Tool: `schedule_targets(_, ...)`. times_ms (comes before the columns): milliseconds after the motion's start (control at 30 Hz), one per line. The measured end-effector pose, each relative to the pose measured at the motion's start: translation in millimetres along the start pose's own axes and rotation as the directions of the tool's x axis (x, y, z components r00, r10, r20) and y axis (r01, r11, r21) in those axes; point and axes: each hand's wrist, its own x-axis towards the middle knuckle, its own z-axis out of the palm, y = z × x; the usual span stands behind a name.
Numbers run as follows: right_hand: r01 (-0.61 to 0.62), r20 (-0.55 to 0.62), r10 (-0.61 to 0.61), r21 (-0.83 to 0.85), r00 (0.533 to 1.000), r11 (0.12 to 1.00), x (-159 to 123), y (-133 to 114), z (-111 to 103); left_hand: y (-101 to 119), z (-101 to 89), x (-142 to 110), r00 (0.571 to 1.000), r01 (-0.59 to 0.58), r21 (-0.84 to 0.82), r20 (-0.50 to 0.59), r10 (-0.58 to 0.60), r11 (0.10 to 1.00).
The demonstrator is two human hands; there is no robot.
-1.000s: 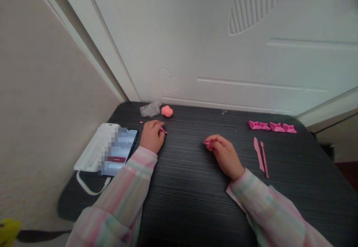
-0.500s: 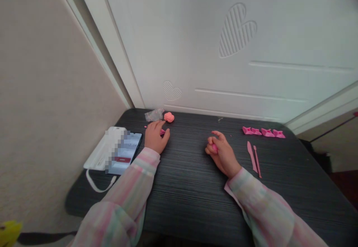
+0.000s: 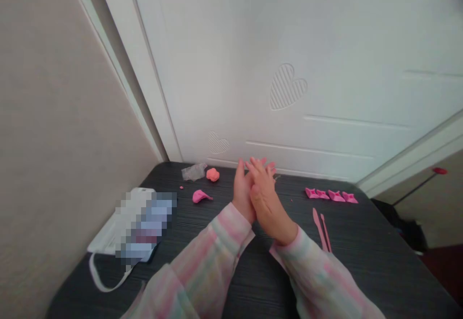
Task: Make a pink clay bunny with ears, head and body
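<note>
My left hand (image 3: 241, 191) and my right hand (image 3: 266, 203) are pressed palm to palm above the middle of the dark table, fingers stretched forward. The right lies over the left. The small lump of pink modelling clay that my right hand held a moment ago is hidden between the palms. A larger pink clay lump (image 3: 200, 196) with a drawn-out tail lies on the table to the left. Behind it sits an orange-pink clay ball (image 3: 212, 175), beside a crumpled clear wrapper (image 3: 194, 172).
Several pink folded clay shapes (image 3: 334, 195) stand in a row at the back right. Nearer are a pink plastic knife (image 3: 320, 227) and a thin pink tool (image 3: 326, 232). A phone (image 3: 152, 227) and white power bank (image 3: 108, 230) with a cable lie left. A white door (image 3: 231, 68) rises behind.
My left hand has left the pink lump and moved right; my right hand has moved left with its clay. The palms now meet. The view has tilted up a little.
</note>
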Motion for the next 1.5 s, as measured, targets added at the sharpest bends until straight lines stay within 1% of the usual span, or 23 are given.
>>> schedule_targets(33,0.011,0.007,-0.01,-0.112,1.0,0.994,1,3,0,2,2.3,-1,1.0,-0.005,-0.03,0.008,0.005,1.0)
schedule_targets(100,-0.005,-0.003,0.005,-0.274,1.0,0.962,2,10,-1,1,5.8,-2,0.999,-0.014,-0.062,0.03,0.016,0.998)
schedule_targets(200,-0.068,-0.077,0.04,-0.413,0.996,0.908,4,17,-2,-6,7.5,-2,0.997,-0.01,-0.06,0.08,0.014,0.998)
schedule_targets(267,-0.139,-0.18,0.062,-0.453,0.982,0.881,5,18,-4,-10,5.5,0,0.999,0.009,-0.061,0.041,-0.007,0.998)
schedule_targets(333,-0.184,-0.288,0.06,-0.427,0.956,0.885,6,17,-9,-10,1.9,3,0.996,0.045,-0.069,-0.073,-0.05,0.997)
schedule_targets(400,-0.168,-0.386,0.023,-0.348,0.922,0.922,6,14,-14,-5,-1.6,4,0.982,0.062,-0.085,-0.174,-0.076,0.994)
schedule_targets(433,-0.15,-0.429,0.009,-0.296,0.903,0.943,6,11,-16,-2,-2.8,4,0.979,0.055,-0.092,-0.19,-0.071,0.994)
schedule_targets(533,-0.109,-0.52,0.023,-0.135,0.854,0.985,7,4,-20,10,-3.8,4,0.99,-0.012,-0.11,-0.138,-0.003,0.994)
schedule_targets(600,-0.064,-0.55,0.025,-0.051,0.835,0.997,7,-1,-21,16,-3.4,3,0.995,-0.046,-0.104,-0.091,0.036,0.994)
schedule_targets(633,-0.034,-0.552,0.02,-0.015,0.834,0.999,8,-3,-21,18,-3.2,2,0.996,-0.058,-0.097,-0.075,0.051,0.994)
schedule_targets(667,-0.004,-0.535,0.015,0.021,0.845,1.0,9,-5,-22,20,-3.0,2,0.996,-0.063,-0.09,-0.061,0.058,0.994)
schedule_targets(700,0.017,-0.49,0.009,0.048,0.872,0.999,10,-6,-24,23,-3.0,2,0.997,-0.063,-0.082,-0.05,0.059,0.995)
schedule_targets(733,0.037,-0.41,-0.011,0.055,0.912,0.998,11,-6,-27,25,-2.9,2,0.998,-0.057,-0.076,-0.044,0.054,0.995)
schedule_targets(767,0.057,-0.302,-0.043,0.039,0.952,0.998,13,-6,-30,27,-2.8,1,0.998,-0.05,-0.073,-0.04,0.047,0.996)
schedule_targets(800,0.082,-0.191,-0.08,0.003,0.978,0.997,15,-6,-34,29,-2.7,1,0.999,-0.042,-0.069,-0.033,0.04,0.997)
schedule_targets(833,0.111,-0.097,-0.115,-0.047,0.989,0.993,17,-5,-37,32,-2.5,1,0.999,-0.029,-0.064,-0.023,0.028,0.998)
schedule_targets(900,0.154,0.033,-0.151,-0.129,0.988,0.98,20,-5,-43,35,-1.7,0,1.0,0.009,-0.046,0.011,-0.008,0.999)
schedule_targets(1000,0.168,0.13,-0.151,-0.126,0.98,0.978,23,-5,-47,37,-0.1,-2,0.993,0.102,-0.003,0.059,-0.102,0.995)
schedule_targets(1067,0.188,0.152,-0.169,-0.122,0.974,0.975,22,-5,-47,36,1.3,-3,0.988,0.137,0.01,0.074,-0.137,0.991)
schedule_targets(1200,0.182,0.09,-0.169,-0.161,0.981,0.97,19,-2,-44,32,6.0,-8,0.988,0.123,0.045,0.085,-0.126,0.991)
schedule_targets(1300,0.181,0.06,-0.174,-0.129,0.983,0.975,19,1,-43,31,10.0,-12,0.988,0.13,0.113,0.073,-0.139,0.985)
schedule_targets(1367,0.18,0.05,-0.175,-0.123,0.983,0.976,19,0,-43,31,11.8,-14,0.991,0.123,0.132,0.041,-0.129,0.984)
schedule_targets(1500,0.155,0.034,-0.152,-0.142,0.988,0.978,19,-5,-38,30,12.0,-11,0.994,0.082,0.128,-0.088,-0.071,0.988)
